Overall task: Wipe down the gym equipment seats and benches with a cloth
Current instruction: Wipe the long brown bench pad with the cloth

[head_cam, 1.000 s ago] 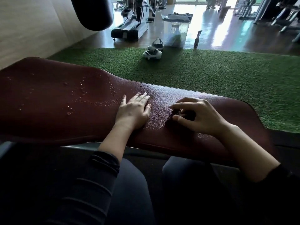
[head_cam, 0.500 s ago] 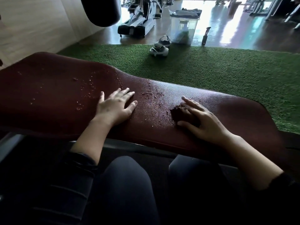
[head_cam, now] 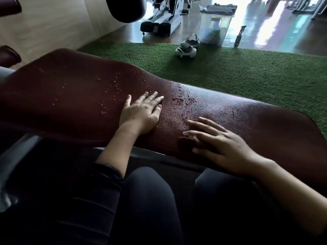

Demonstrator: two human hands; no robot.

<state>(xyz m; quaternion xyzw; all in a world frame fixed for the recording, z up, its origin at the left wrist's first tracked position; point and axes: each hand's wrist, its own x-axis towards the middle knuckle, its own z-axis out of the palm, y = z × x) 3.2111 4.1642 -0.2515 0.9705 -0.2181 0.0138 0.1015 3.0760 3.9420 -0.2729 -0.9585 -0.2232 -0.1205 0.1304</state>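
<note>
- The right hand (head_cam: 223, 145) now presses the dark cloth (head_cam: 187, 143) flat under straight fingers, nearer the bench (head_cam: 70, 96) front edge than a moment ago
- The left hand (head_cam: 139, 112) stays flat, grasping nothing
- Droplets (head_cam: 113, 96) left of it remain unwiped

Right hand (head_cam: 224, 144) presses flat on cloth (head_cam: 187, 143), which lies on bench pad (head_cam: 70, 96) near its front edge. Left hand (head_cam: 141, 112) rests flat on pad, left of and slightly behind the cloth. Droplets (head_cam: 113, 96) lie left of and behind the left hand. Turf (head_cam: 247, 75) behind pad; shoes (head_cam: 187, 48) on turf's far edge, bin (head_cam: 215, 27) just behind them, bottle (head_cam: 238, 37) to its right.
</note>
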